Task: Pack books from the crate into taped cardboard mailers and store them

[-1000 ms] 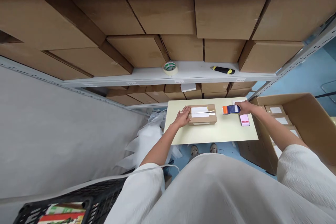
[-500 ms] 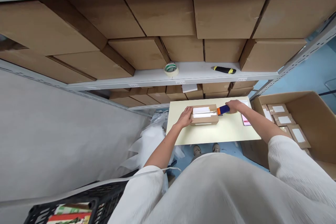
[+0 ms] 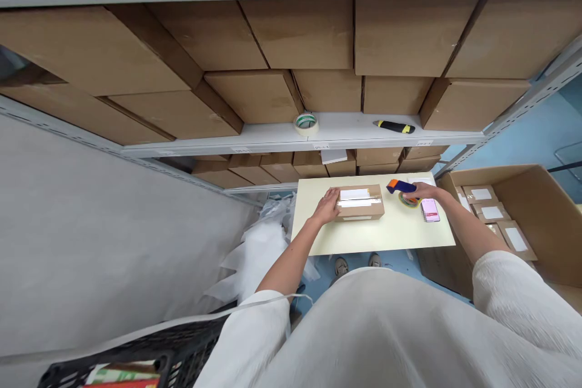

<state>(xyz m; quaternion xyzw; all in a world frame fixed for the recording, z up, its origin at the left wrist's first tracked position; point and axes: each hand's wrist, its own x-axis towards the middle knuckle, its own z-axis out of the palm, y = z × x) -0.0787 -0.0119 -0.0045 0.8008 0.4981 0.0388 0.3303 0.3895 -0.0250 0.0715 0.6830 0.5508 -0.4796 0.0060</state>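
Observation:
A brown cardboard box (image 3: 361, 211) with white labels and clear tape across its top lies on a pale yellow board (image 3: 341, 242). My left hand (image 3: 327, 206) rests with fingers spread against the box's left end. To the right of the box, apart from it, my right hand (image 3: 421, 191) grips a blue and orange tape dispenser (image 3: 401, 187), with its tape roll hanging just above the board. A phone with a pink screen (image 3: 430, 210) lies near that hand.
Shelves ahead hold brown boxes (image 3: 309, 33), a tape roll (image 3: 306, 124) and a utility knife (image 3: 394, 127). A large carton (image 3: 545, 194) with small parcels stands right. White wrapping (image 3: 264, 248) and a black crate (image 3: 182, 351) are at left.
The tape dispenser in my right hand has moved right, away from the box's right end. More of the phone shows. My left hand stays on the box.

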